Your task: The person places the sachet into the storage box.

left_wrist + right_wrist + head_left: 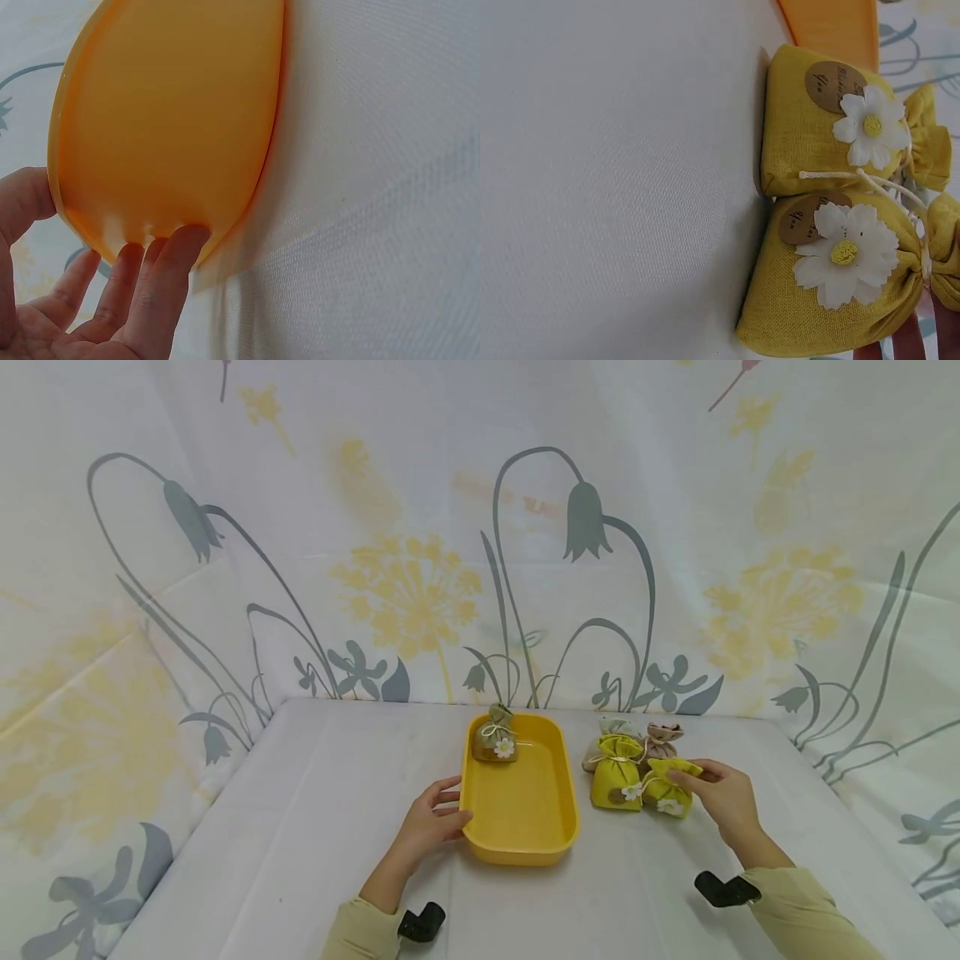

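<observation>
A yellow plastic tray stands in the middle of the table, with a small olive-green drawstring pouch at its far left corner. My left hand touches the tray's left side; in the left wrist view its fingers lie along the outer wall and the thumb reaches the rim. My right hand pinches the gathered neck of a yellow-green drawstring pouch, which leans beside another yellow-green pouch. Both carry a white cloth flower and a round brown label, clear in the right wrist view.
Behind the yellow-green pouches stand a brownish-pink pouch and a pale pouch, both partly hidden. A white cloth covers the table. A flower-printed curtain hangs along the back.
</observation>
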Tool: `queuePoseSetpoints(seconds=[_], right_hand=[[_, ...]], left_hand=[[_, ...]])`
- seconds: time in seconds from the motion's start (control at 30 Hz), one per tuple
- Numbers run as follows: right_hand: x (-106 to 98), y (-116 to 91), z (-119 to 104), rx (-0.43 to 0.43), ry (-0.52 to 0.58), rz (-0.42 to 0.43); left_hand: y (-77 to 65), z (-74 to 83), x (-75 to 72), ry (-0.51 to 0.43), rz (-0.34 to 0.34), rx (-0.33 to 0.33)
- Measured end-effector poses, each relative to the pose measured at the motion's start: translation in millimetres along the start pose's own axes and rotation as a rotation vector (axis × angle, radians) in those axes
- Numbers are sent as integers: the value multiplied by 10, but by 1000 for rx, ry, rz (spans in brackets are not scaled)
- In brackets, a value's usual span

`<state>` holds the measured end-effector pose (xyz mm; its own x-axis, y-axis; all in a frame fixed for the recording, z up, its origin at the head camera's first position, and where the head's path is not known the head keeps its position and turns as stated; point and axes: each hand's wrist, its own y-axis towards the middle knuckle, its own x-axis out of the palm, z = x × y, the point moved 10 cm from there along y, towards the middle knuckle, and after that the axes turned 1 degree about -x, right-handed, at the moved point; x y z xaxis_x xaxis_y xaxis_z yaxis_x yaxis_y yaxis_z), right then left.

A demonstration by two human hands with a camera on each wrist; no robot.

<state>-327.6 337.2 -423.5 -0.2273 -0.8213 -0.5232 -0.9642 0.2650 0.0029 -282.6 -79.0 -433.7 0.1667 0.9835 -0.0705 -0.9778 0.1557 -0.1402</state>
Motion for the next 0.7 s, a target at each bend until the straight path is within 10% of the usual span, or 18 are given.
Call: queuePoseSetpoints(seconds=[0.3,0.7], right_hand=[[-79,-107,15,29,26,34],[-124,-286,-74,26,79,74]], left_hand=[[206,-308,-48,-4,8,-2],[212,-337,-47,10,17,0]])
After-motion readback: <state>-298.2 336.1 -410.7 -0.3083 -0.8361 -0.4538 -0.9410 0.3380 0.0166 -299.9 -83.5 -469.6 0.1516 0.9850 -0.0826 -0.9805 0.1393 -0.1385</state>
